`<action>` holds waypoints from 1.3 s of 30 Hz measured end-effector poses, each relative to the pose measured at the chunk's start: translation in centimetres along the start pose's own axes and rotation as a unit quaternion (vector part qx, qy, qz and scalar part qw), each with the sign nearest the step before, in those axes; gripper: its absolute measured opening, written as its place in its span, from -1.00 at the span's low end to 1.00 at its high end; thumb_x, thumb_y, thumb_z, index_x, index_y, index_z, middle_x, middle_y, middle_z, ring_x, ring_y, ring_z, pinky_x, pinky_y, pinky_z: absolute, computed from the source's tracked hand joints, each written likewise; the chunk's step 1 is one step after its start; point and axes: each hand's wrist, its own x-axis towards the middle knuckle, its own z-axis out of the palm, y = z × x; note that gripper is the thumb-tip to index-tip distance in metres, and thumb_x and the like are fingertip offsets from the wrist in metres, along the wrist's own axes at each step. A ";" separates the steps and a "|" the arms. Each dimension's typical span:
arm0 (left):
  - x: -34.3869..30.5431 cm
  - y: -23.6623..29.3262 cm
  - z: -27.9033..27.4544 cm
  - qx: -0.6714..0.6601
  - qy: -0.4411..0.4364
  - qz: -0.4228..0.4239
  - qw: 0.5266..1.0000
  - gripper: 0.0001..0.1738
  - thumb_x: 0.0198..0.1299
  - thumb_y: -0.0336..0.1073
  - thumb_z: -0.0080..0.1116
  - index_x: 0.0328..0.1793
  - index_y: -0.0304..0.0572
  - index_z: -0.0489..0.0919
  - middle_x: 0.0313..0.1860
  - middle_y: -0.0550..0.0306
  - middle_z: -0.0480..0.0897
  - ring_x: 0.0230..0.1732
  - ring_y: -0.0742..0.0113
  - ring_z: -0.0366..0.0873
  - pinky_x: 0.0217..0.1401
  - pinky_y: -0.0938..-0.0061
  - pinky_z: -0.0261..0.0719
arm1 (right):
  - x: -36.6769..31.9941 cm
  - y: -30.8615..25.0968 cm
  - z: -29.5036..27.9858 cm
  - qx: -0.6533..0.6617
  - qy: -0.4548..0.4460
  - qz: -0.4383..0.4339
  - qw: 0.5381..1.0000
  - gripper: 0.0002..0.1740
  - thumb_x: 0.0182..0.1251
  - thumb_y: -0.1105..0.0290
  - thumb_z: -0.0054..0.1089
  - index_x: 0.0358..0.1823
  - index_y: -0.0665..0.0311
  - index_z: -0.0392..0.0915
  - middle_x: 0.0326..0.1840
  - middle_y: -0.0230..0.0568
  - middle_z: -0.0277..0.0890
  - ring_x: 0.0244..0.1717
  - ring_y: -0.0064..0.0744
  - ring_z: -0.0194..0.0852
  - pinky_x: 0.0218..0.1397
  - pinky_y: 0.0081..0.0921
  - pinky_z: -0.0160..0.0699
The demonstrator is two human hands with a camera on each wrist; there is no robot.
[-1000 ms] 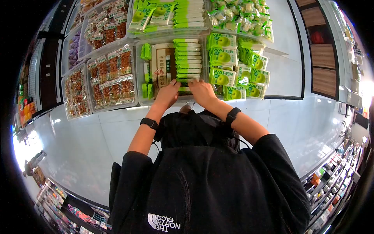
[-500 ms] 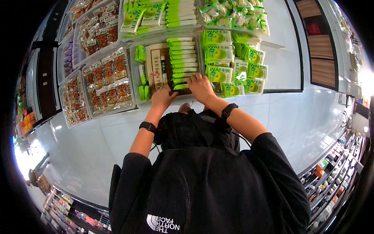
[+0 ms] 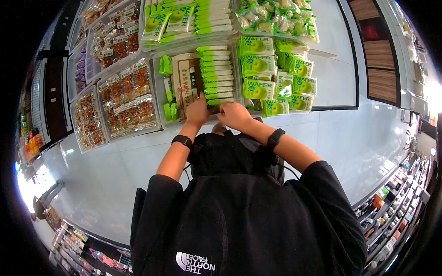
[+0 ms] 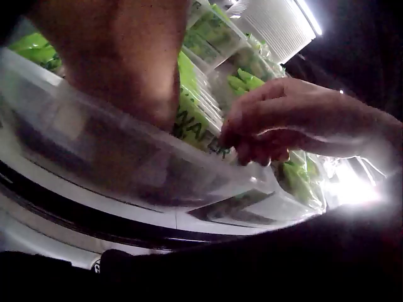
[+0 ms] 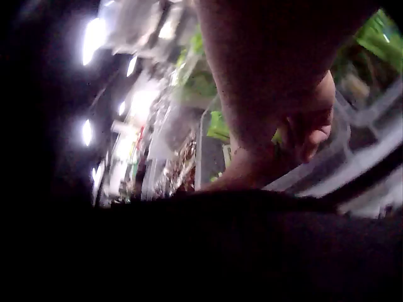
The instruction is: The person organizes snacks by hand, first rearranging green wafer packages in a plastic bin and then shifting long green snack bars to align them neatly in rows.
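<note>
A clear plastic bin (image 3: 159, 85) holds a row of green-and-white wafer packs (image 3: 217, 76) standing on edge, beside a printed beige-and-brown board (image 3: 183, 76). My left hand (image 3: 197, 112) reaches over the near wall into the bin, at the near end of the row; its fingers are mostly hidden. My right hand (image 3: 235, 116) is beside it, fingertips right at the nearest pack. In the left wrist view the right hand (image 4: 283, 119) has loosely bent fingers over the front wafer pack (image 4: 204, 132), with nothing seen between them.
More green wafer packs (image 3: 258, 66) lie in the bin to the right. Bins of brown wrapped snacks (image 3: 131, 99) stand to the left, and green-wrapped sweets (image 3: 276, 18) fill one at the back right. The pale tiled floor (image 3: 340, 147) surrounds the display.
The right hand first shifted up onto the row's right side, then came back down toward the near wall. The left hand has moved right, close to the right hand.
</note>
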 end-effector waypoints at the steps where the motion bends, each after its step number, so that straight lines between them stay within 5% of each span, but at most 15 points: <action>1: -0.1 0.1 -0.1 -0.012 0.009 0.014 1.000 -0.10 -0.06 0.00 0.36 0.26 -0.46 0.20 -0.23 -0.23 0.63 -0.20 -0.13 0.62 -0.21 0.14 0.59 | 0.4 0.3 0.5 0.001 -0.001 -0.001 1.000 -0.74 0.10 0.29 0.12 -0.38 0.40 0.55 -0.40 -0.01 0.58 -0.35 0.05 0.56 -0.22 -0.20 0.56; 2: -0.1 0.3 -0.3 -0.011 0.009 0.013 1.000 -0.10 -0.06 0.00 0.36 0.26 -0.46 0.20 -0.23 -0.23 0.63 -0.20 -0.13 0.62 -0.21 0.14 0.59 | 1.0 0.6 1.0 0.258 -0.018 0.150 0.954 -0.77 0.13 0.34 0.13 -0.34 0.41 0.54 -0.39 -0.03 0.56 -0.36 -0.02 0.56 -0.23 -0.26 0.57; 4: 0.0 0.6 -0.7 -0.025 -0.007 -0.012 1.000 -0.16 -0.05 0.00 0.36 0.17 -0.45 0.23 -0.24 -0.24 0.63 -0.19 -0.13 0.62 -0.22 0.15 0.59 | 1.9 1.3 1.1 0.644 -0.045 0.324 0.691 -0.81 0.19 0.47 0.14 -0.22 0.45 0.49 -0.33 -0.08 0.47 -0.34 -0.22 0.52 -0.30 -0.42 0.56; 8: 0.4 0.1 -0.1 -0.036 -0.014 -0.020 0.999 -0.25 -0.02 -0.02 0.32 0.12 -0.41 0.24 -0.25 -0.25 0.63 -0.18 -0.14 0.62 -0.19 0.13 0.59 | 2.3 2.7 2.5 0.624 -0.005 0.167 0.763 -0.75 0.26 0.41 0.11 -0.11 0.42 0.46 -0.29 -0.15 0.50 -0.24 -0.15 0.51 -0.12 -0.38 0.52; 10: 0.6 -0.5 0.9 -0.045 0.022 -0.021 0.999 -0.25 0.02 -0.08 0.27 0.19 -0.42 0.20 -0.24 -0.27 0.62 -0.19 -0.19 0.61 -0.17 0.08 0.57 | 2.2 1.3 3.0 0.719 0.078 0.336 0.603 -0.76 0.27 0.43 0.06 -0.09 0.42 0.44 -0.16 -0.12 0.48 -0.08 -0.22 0.43 0.04 -0.39 0.43; 17: 0.5 -0.1 -0.4 -0.068 0.026 0.035 0.997 -0.17 0.04 -0.11 0.18 0.31 -0.49 0.12 -0.22 -0.34 0.60 -0.19 -0.27 0.57 -0.19 0.01 0.53 | 3.1 5.5 6.3 0.774 0.051 0.297 0.557 -0.73 0.27 0.48 -0.01 -0.02 0.42 0.41 0.02 -0.10 0.43 0.02 -0.26 0.36 0.16 -0.42 0.33; 19: 0.6 -0.4 -0.1 -0.081 0.029 0.045 0.995 -0.15 0.05 -0.05 0.17 0.33 -0.46 0.12 -0.21 -0.35 0.60 -0.19 -0.26 0.57 -0.18 0.02 0.52 | 3.4 8.5 8.6 0.575 -0.001 0.065 0.815 -0.72 0.27 0.48 -0.01 -0.01 0.42 0.41 0.01 -0.14 0.44 0.01 -0.26 0.37 0.17 -0.41 0.31; 23: 0.8 -0.7 0.7 -0.082 0.059 0.066 0.993 -0.14 0.06 -0.02 0.16 0.34 -0.45 0.10 -0.20 -0.34 0.60 -0.20 -0.26 0.57 -0.19 0.03 0.52 | 1.4 4.5 4.0 0.241 -0.041 0.053 0.968 -0.70 0.27 0.46 0.01 0.01 0.40 0.40 0.05 -0.15 0.44 0.04 -0.24 0.36 0.19 -0.39 0.29; 25: 0.3 0.2 -0.7 -0.084 0.044 0.050 0.994 -0.12 0.05 -0.06 0.18 0.36 -0.46 0.08 -0.20 -0.34 0.60 -0.20 -0.25 0.57 -0.20 0.04 0.53 | 2.4 4.8 5.0 0.674 -0.033 0.153 0.722 -0.67 0.26 0.43 0.02 0.04 0.39 0.40 0.09 -0.14 0.41 0.10 -0.21 0.33 0.21 -0.37 0.27; 26: 0.2 0.5 -1.0 -0.083 0.045 0.050 0.994 -0.12 0.05 -0.06 0.18 0.36 -0.46 0.08 -0.20 -0.34 0.60 -0.20 -0.25 0.57 -0.20 0.04 0.53 | 2.7 5.0 5.4 0.674 -0.033 0.151 0.722 -0.67 0.26 0.43 0.02 0.04 0.39 0.40 0.09 -0.14 0.41 0.10 -0.21 0.33 0.21 -0.37 0.27; 28: 0.2 0.5 -1.1 -0.072 0.007 0.022 0.997 -0.10 0.03 -0.11 0.22 0.38 -0.46 0.05 -0.19 -0.35 0.59 -0.19 -0.24 0.58 -0.20 0.05 0.54 | 2.8 3.2 4.1 0.773 0.027 0.289 0.564 -0.66 0.28 0.43 0.01 0.06 0.39 0.38 0.11 -0.11 0.39 0.16 -0.20 0.29 0.23 -0.35 0.26; 32: 0.8 -0.8 1.0 -0.047 0.023 0.026 0.998 -0.09 0.01 -0.13 0.25 0.39 -0.41 0.05 -0.19 -0.33 0.59 -0.17 -0.22 0.58 -0.19 0.06 0.55 | 1.4 1.6 2.3 0.798 0.028 0.285 0.531 -0.66 0.28 0.42 0.02 0.06 0.39 0.37 0.10 -0.11 0.39 0.16 -0.20 0.28 0.25 -0.37 0.25; 35: 0.8 -0.6 0.9 -0.043 0.081 0.058 0.994 -0.09 0.03 -0.11 0.24 0.40 -0.40 0.05 -0.20 -0.32 0.59 -0.18 -0.21 0.59 -0.19 0.06 0.56 | 1.2 3.4 2.9 0.789 -0.017 0.200 0.580 -0.66 0.31 0.43 -0.01 0.08 0.40 0.36 0.13 -0.09 0.37 0.18 -0.21 0.27 0.26 -0.34 0.24; 37: 0.8 -0.5 0.9 -0.055 0.074 0.046 0.995 -0.09 0.04 -0.08 0.23 0.39 -0.41 0.05 -0.20 -0.32 0.59 -0.18 -0.19 0.59 -0.20 0.05 0.55 | 0.9 4.2 3.1 0.429 -0.069 -0.020 0.901 -0.66 0.34 0.42 -0.04 0.10 0.40 0.34 0.17 -0.06 0.34 0.22 -0.21 0.25 0.30 -0.30 0.22; 39: 1.0 -0.6 1.2 -0.031 0.067 0.027 0.997 -0.08 0.03 -0.05 0.23 0.39 -0.40 0.06 -0.20 -0.32 0.59 -0.19 -0.18 0.60 -0.20 0.05 0.56 | 2.0 3.9 3.0 0.775 -0.065 0.208 0.594 -0.68 0.35 0.51 -0.08 0.12 0.41 0.30 0.21 -0.05 0.31 0.25 -0.21 0.26 0.27 -0.29 0.30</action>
